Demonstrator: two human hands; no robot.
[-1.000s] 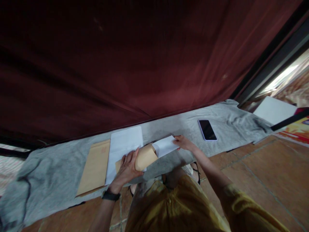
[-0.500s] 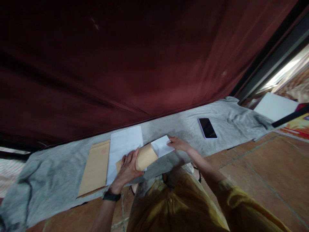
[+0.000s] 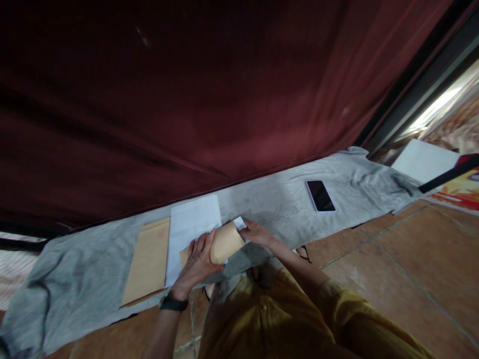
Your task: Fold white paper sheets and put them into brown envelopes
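Note:
My left hand (image 3: 196, 260) grips a brown envelope (image 3: 224, 242) by its middle, holding its mouth lifted off the grey cloth (image 3: 78, 279). My right hand (image 3: 255, 232) pinches a folded white paper (image 3: 239, 223) at the envelope's mouth. Only a small corner of that paper shows; the remainder is hidden inside the envelope. A black wristband sits on my left wrist.
A stack of white sheets (image 3: 192, 227) and a flat brown envelope (image 3: 147, 259) lie on the cloth to the left. A phone (image 3: 321, 196) lies face up to the right. A dark red curtain (image 3: 187, 99) hangs behind. A white board (image 3: 422, 160) rests at far right on the tiled floor (image 3: 392, 259).
My right hand has moved left, sliding the folded white paper into the brown envelope until only a corner shows. My left hand has kept its hold in place.

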